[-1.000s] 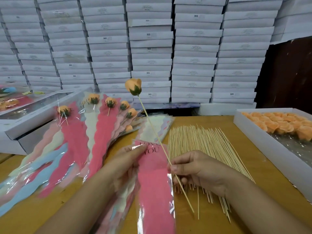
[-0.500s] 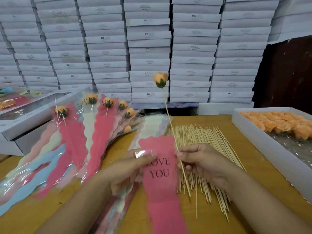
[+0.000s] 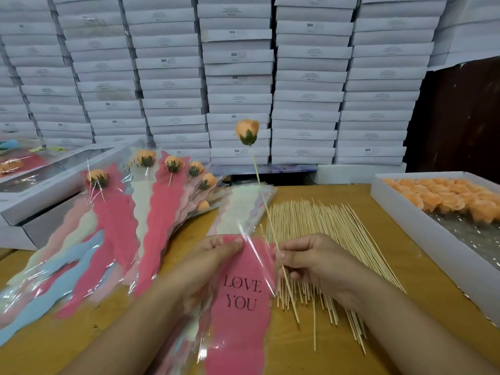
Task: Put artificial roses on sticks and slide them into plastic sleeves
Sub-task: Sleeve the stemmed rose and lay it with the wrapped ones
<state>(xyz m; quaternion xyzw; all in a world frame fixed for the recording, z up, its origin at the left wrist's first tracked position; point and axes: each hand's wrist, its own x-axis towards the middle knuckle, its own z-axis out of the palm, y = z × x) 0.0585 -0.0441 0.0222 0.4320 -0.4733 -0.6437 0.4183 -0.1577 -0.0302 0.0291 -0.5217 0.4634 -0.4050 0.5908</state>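
My right hand pinches a thin wooden stick low down, and an orange artificial rose with a green base sits on its upper end. The stick stands nearly upright, its lower tip just right of a pink plastic sleeve printed LOVE YOU. My left hand holds that sleeve's top edge, thumb on the clear film. More sleeves lie stacked under it.
Loose sticks lie piled on the wooden table behind my right hand. A white box of orange roses stands at the right. Finished sleeved roses fan out at the left, against white boxes. White cartons are stacked along the back.
The rose on its stick has swung from leaning left to nearly upright and moved right. The pink sleeve has slid up, showing its lettering, and its clear top edge has lifted at my left thumb.
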